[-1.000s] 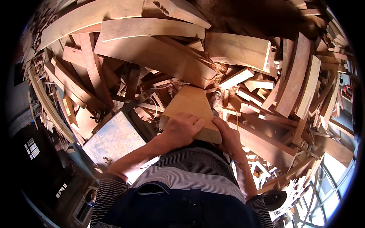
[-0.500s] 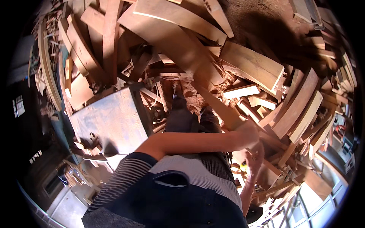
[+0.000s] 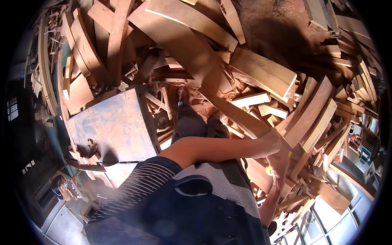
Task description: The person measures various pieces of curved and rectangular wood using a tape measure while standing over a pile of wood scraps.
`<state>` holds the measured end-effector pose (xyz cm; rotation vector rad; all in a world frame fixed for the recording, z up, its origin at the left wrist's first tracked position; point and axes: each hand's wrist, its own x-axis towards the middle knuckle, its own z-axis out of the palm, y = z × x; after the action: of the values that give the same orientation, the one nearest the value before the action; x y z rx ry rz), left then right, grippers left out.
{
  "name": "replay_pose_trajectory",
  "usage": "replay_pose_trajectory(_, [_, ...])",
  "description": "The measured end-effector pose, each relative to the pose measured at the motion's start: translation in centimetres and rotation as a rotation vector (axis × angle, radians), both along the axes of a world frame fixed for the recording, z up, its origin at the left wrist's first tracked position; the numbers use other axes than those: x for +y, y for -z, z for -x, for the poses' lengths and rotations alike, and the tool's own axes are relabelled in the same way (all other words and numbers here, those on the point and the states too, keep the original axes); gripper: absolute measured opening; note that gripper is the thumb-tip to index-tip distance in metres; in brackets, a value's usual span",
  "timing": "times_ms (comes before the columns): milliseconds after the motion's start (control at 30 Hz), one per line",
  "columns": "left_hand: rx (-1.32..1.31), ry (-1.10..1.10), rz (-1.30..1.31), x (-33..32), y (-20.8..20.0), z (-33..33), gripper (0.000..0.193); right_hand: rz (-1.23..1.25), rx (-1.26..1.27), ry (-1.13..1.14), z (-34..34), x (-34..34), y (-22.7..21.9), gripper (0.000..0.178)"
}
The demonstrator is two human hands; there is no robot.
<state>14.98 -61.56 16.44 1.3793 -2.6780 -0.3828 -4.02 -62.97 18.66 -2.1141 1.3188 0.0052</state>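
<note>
A long narrow wooden board (image 3: 234, 112) slants from the middle of the pile toward my hands at the right. My left arm reaches across my body, and my left hand (image 3: 267, 143) is closed around the board's near end. Just below it, touching or almost touching, is my right hand (image 3: 280, 160), raised from the lower right. Its fingers are blurred and partly hidden, so its grip cannot be made out. A small yellow thing (image 3: 268, 170) shows beside the right hand; its kind is unclear.
Curved and straight wood offcuts (image 3: 261, 73) lie heaped ahead and to the right. A dusty pale metal-looking box (image 3: 110, 126) stands at my left. Sawdust (image 3: 261, 16) covers ground at the far side. My feet stand among scraps. Tools (image 3: 367, 151) sit at the far right.
My right hand has risen closer to my left hand at the board's near end. The left hand stays on the board. The whole view has shifted slightly.
</note>
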Motion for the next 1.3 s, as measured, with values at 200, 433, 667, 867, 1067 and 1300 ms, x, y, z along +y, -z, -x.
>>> replay_pose_trajectory(200, [-0.021,-0.065,0.113,0.7,1.2,0.5,0.007,0.134,-0.032,-0.01,-0.7,0.8,0.7,0.058])
replay_pose_trajectory(433, [0.136,-0.144,0.105,0.6,3.8,1.5,0.012,0.138,0.046,-0.051,-0.1,0.3,1.6,0.062])
replay_pose_trajectory(667, [-0.024,-0.112,0.146,1.0,2.2,1.0,0.015,0.251,-0.025,-0.057,0.4,0.9,2.3,0.066])
replay_pose_trajectory(867, [-0.051,-0.148,0.13,1.1,2.9,0.7,0.014,0.155,-0.104,-0.012,-1.0,1.1,1.9,0.062])
replay_pose_trajectory(1067, [0.043,-0.171,0.114,1.1,2.4,-0.1,0.016,0.143,-0.076,-0.032,-1.4,0.6,1.2,0.08])
replay_pose_trajectory(1300, [0.193,-0.326,0.181,1.5,4.4,-0.2,0.022,0.172,-0.047,-0.079,-2.8,0.3,1.1,0.083])
